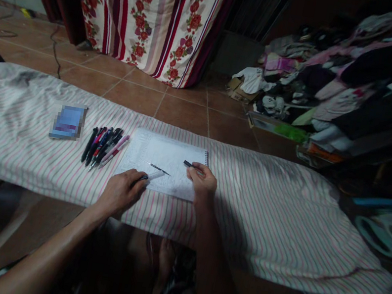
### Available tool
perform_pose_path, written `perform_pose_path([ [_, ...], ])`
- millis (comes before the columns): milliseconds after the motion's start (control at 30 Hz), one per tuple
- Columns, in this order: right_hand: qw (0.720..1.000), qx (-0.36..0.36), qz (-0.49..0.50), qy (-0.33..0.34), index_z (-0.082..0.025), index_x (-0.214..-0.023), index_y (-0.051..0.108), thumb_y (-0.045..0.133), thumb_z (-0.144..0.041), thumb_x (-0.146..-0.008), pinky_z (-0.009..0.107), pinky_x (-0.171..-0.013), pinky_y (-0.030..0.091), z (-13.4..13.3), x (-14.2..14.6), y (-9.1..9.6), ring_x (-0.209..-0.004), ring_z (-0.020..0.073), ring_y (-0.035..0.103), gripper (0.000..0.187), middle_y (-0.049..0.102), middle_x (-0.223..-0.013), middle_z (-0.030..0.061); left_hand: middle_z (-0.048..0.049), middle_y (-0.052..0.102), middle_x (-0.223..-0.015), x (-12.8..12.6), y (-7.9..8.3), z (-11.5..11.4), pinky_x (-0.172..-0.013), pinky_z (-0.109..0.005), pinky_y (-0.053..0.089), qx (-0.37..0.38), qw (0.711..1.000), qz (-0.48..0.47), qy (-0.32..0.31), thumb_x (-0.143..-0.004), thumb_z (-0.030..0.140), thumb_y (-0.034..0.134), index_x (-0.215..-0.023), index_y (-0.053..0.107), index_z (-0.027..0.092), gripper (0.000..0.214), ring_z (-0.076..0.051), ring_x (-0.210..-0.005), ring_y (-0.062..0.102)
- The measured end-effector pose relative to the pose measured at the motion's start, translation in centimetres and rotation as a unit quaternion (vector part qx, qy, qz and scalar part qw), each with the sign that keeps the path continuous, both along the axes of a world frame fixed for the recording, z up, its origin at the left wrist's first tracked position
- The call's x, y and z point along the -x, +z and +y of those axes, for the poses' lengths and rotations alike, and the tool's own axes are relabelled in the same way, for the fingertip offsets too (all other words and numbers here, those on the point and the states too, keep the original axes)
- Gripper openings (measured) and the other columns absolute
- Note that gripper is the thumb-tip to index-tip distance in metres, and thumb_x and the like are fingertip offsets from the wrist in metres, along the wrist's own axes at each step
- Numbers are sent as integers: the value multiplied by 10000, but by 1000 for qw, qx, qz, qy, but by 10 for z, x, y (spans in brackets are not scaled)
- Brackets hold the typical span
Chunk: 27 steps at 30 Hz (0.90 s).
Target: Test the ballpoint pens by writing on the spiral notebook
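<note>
A spiral notebook (169, 147) with writing on its page lies on the striped cloth. My left hand (123, 190) rests at the page's lower left corner. Its fingers are closed on a clear pen barrel (155, 175) with a dark end, which points right across the paper. Over the right part of the page, my right hand (203, 181) pinches a short dark pen part (188, 164); whether it is a cap or a piece of barrel is unclear. Between the hands a thin dark pen refill (158, 168) lies on the paper. Left of the notebook several pens (104, 146) lie bunched together.
The striped cloth (263, 213) covers a long, low surface. A blurred blue packet or booklet (68, 121) lies left of the pens. Beyond are a tiled floor (182, 112), a floral curtain (143, 12) and a heap of clothes (306, 70) at right.
</note>
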State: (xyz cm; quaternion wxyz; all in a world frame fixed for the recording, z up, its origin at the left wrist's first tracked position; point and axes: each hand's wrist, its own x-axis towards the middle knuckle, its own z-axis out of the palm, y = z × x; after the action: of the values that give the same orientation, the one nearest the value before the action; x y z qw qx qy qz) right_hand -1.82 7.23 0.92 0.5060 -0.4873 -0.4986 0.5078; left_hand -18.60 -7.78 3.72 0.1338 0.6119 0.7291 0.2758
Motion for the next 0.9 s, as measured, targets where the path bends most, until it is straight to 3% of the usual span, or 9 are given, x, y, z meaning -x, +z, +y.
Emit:
perform_pose_path([
  [333, 977, -74, -200, -22, -158, -809, 613, 563, -304, -650, 299, -654, 499, 11, -18, -3, -662, 178, 628, 222, 656, -696, 48, -51, 630, -828, -1, -2, 0, -703, -259, 431, 8, 1000, 14, 1, -880, 356, 385, -971, 619, 160, 318, -171, -794, 603],
  [600, 921, -109, -372, -31, -184, -830, 640, 522, -272, -696, 305, -676, 450, 1, -18, 8, -711, 203, 629, 200, 689, -774, 62, -51, 635, -836, -1, -4, 1, -698, -262, 431, 8, 1000, 12, 2, -880, 360, 382, -973, 618, 163, 322, -174, -796, 606],
  [900, 914, -134, -381, -19, -160, -859, 650, 499, -247, -705, 306, -718, 445, 2, -19, 4, -713, 192, 615, 233, 682, -841, 72, -59, 632, -841, -2, -3, 2, -695, -267, 437, 9, 1000, 8, -4, -880, 364, 375, -978, 617, 158, 333, -175, -793, 604],
])
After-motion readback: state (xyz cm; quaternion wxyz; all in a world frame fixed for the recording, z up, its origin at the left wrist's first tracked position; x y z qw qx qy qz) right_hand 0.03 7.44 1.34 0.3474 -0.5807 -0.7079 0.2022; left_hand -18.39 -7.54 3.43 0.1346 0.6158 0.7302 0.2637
